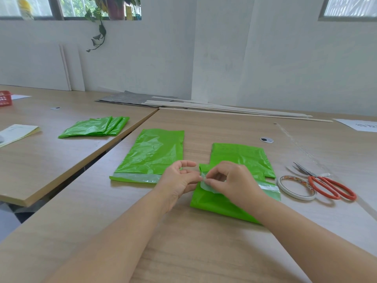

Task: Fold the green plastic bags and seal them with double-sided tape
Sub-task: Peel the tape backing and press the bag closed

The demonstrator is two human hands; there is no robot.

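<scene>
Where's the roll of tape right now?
In the head view, the tape roll lies flat on the table to the right, between the green bag and the orange-handled scissors.

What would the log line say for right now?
step: peeling tape liner | left hand: pinching liner | right hand: pinching liner | green bag: on table

Red basket (4, 98) at far left edge of left table (51, 160), half cut off. Booklet (17, 133) lying flat nearby. Orange-handled scissors (328, 183) on right table (204, 252), blades shut. Long wooden strips (234, 111) plus grey sheets (126, 99) stacked by wall. Trailing plant (100, 23) hanging off windowsill. Round cable grommet (266, 140) set in tabletop.
</scene>
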